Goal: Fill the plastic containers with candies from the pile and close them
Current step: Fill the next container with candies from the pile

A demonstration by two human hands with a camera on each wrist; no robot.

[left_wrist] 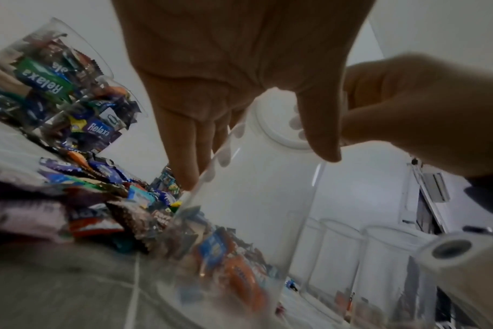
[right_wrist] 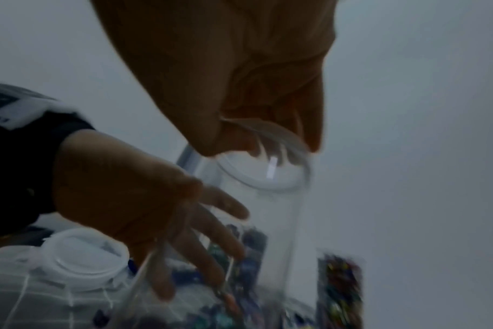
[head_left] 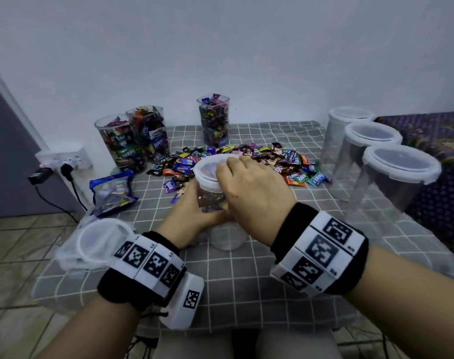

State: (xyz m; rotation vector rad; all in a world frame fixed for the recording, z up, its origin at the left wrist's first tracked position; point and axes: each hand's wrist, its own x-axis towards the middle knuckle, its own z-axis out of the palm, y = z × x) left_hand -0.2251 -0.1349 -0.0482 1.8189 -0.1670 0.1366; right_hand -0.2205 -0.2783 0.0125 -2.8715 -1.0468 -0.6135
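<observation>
Empty clear container point(head_left: 215, 203) held just in front of candy pile point(head_left: 246, 161). Wall wrapped by left hand point(head_left: 192, 211), fingers curled round it, likely to steady it. Lid point(head_left: 210, 172) gripped at rim by right hand point(head_left: 249, 187), fingers clamped, seemingly being pulled off for filling. Three filled, unlidded containers point(head_left: 140, 136) behind pile; three lidded empties point(head_left: 376, 164) right of pile.

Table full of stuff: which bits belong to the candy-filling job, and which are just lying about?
Job: held jar, its lid, candy pile, filled jars, lidded empty jars, loose lids, left hand, right hand.

Lying about: candy bag, wall socket, plugs.
</observation>
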